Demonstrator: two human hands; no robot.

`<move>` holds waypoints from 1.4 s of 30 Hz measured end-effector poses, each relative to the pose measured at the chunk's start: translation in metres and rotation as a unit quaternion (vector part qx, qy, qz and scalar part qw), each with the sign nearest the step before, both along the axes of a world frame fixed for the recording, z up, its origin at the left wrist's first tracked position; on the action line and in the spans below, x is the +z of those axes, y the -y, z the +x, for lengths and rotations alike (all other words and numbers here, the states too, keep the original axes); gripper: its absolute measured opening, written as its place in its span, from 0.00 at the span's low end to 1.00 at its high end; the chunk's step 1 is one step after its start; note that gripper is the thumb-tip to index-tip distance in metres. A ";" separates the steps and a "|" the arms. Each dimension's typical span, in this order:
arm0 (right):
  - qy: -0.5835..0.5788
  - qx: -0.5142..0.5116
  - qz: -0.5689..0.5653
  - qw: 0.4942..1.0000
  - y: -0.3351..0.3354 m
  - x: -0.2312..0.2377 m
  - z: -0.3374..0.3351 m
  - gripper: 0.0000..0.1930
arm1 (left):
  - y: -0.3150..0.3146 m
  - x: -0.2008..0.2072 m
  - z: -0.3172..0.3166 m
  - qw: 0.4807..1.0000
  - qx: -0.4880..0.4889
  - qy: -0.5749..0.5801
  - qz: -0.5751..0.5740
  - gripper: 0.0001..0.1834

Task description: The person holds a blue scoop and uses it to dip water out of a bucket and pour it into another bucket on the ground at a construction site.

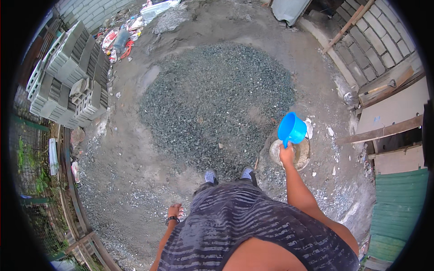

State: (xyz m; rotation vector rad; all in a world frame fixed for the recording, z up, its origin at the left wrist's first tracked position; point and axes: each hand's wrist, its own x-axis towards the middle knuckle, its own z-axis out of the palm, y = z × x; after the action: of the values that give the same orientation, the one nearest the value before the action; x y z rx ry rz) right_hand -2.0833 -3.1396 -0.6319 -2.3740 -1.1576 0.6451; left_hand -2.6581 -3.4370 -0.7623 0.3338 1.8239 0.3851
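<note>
My right hand (286, 154) is closed round the handle of a bright blue plastic dipper (294, 131). The dipper is tilted, its mouth turned up and to the left, and I cannot make out anything inside it. Below the dipper and my hand stands a round, pale, dirty bucket (305, 159), partly hidden by them. A wide, low heap of grey gravel (217, 90) spreads out in front of my feet. Down at my left side hangs my left hand (175, 211), a dark band on its wrist, fingers loosely apart with nothing visible in them.
Hollow concrete blocks (68, 77) are stacked at the left, beyond a wood and wire fence (68, 180). Rubbish and sacks (120, 40) lie at the far left. Along the right run a block wall (370, 40), a leaning shovel (379, 89) and green corrugated sheeting (398, 207).
</note>
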 end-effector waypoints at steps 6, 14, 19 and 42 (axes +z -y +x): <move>-0.055 -0.177 -0.035 0.982 0.109 -0.097 0.180 0.24 | -0.127 0.038 0.019 0.991 -0.132 -0.019 -0.011 0.19; -0.001 -0.074 -0.282 0.956 0.072 -0.157 0.277 0.27 | -0.252 0.135 0.093 0.982 -0.121 -0.097 0.111 0.19; -0.028 -0.036 -0.358 0.933 0.025 -0.230 0.314 0.21 | -0.236 0.167 0.201 0.937 -0.304 -0.129 0.111 0.20; -0.319 -0.219 -0.143 0.911 0.099 -0.239 0.358 0.20 | -0.244 0.181 0.329 0.903 -0.394 -0.150 0.086 0.19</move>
State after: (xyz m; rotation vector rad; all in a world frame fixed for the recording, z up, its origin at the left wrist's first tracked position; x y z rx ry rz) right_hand -1.7249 -3.2391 -0.8704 -2.2419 -0.2498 1.3526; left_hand -2.3287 -3.1928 -0.5812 1.2582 1.7776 -0.0879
